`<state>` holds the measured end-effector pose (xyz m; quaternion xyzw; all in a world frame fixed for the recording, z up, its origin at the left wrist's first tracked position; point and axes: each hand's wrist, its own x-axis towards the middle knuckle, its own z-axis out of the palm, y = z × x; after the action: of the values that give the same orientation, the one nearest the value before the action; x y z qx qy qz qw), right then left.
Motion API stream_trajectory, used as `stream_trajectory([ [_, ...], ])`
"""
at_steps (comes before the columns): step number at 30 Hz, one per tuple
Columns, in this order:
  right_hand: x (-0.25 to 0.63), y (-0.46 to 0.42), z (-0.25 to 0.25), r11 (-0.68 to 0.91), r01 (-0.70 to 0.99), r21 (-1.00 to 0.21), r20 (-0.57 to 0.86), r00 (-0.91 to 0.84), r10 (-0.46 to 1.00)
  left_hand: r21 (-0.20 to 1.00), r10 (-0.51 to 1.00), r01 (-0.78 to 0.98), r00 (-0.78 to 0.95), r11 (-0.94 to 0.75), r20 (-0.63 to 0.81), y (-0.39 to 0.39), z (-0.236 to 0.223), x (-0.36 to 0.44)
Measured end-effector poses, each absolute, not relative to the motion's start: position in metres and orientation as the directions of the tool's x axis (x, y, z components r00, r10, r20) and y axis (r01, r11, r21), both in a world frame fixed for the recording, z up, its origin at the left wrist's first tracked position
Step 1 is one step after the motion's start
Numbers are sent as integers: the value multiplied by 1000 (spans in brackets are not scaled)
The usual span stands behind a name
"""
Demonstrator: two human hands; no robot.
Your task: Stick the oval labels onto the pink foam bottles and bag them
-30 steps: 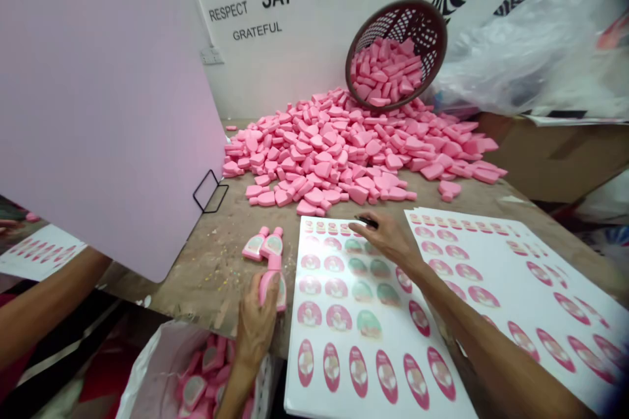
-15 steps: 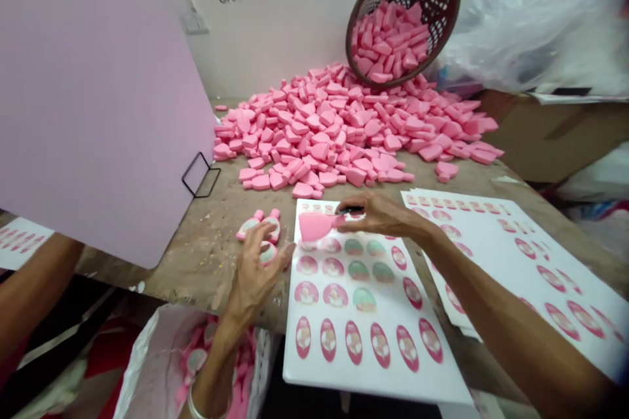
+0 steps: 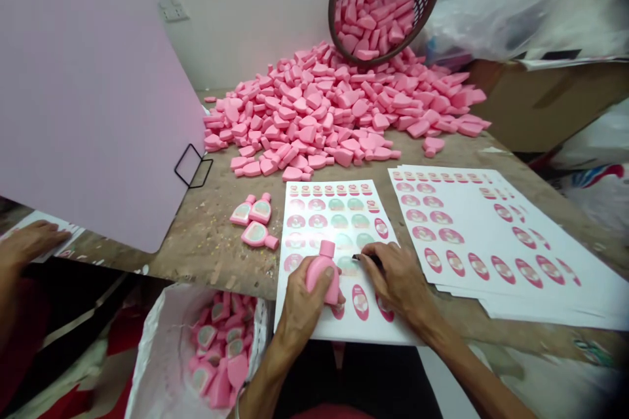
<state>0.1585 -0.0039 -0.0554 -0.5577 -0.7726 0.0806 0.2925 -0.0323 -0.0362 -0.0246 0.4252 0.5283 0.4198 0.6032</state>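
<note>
My left hand (image 3: 301, 304) is wrapped round a small pink bottle (image 3: 325, 278), cap upward, over the lower part of a sticker sheet (image 3: 307, 330). A plain pink side faces me. In my right hand (image 3: 400, 281), pinched fingers grip a slim black tool (image 3: 358, 257), its kind too small to make out. The tool's end is at a green-tinted label (image 3: 348, 266) on the sheet; I cannot tell whether the label is lifting. Left of the sheet lie three pink bottles with pale green labels (image 3: 256, 234).
Behind is a large heap of pink bottles (image 3: 304, 111) under a tilted brown basket (image 3: 337, 33). More sticker sheets (image 3: 472, 229) lie at right. A pink board (image 3: 98, 111) stands at left, beside another person's hand (image 3: 32, 242). Below, a white sack (image 3: 160, 353) holds labelled bottles.
The pink bottle has passed from my right hand to my left, which was open near the labelled bottles. My right hand has come lower over the sheet, still with the black tool.
</note>
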Motion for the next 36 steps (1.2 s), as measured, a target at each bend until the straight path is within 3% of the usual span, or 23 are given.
stream_trajectory([
  [5, 158, -10, -59, 380, 878, -291, 423, -238, 874, 955, 954, 0, 52, 295, -295, -37, -26, -19],
  [8, 159, -9, -55, 393, 878, -274, 402, -266, 876, 954, 952, 4, 52, 300, -300, -35, -27, -18],
  [18, 157, -4, -59, 347, 836, -426, 395, -173, 902, 970, 968, 59, 73, 236, -239, -35, -33, -22],
  [23, 162, -6, -47, 210, 644, -736, 244, -38, 969, 948, 956, -122, 40, 292, -290, -37, -35, -23],
  [26, 160, -10, -31, 116, 518, -848, 156, 34, 987, 889, 934, -294, 52, 352, -353, -39, -34, -24],
  [30, 142, -18, -13, 182, 473, -862, 205, -2, 979, 775, 906, -504, 37, 382, -422, -41, -28, -22],
  [36, 122, -27, -11, 329, 480, -813, 326, -93, 941, 745, 920, -563, 76, 359, -385, -42, -22, -21],
])
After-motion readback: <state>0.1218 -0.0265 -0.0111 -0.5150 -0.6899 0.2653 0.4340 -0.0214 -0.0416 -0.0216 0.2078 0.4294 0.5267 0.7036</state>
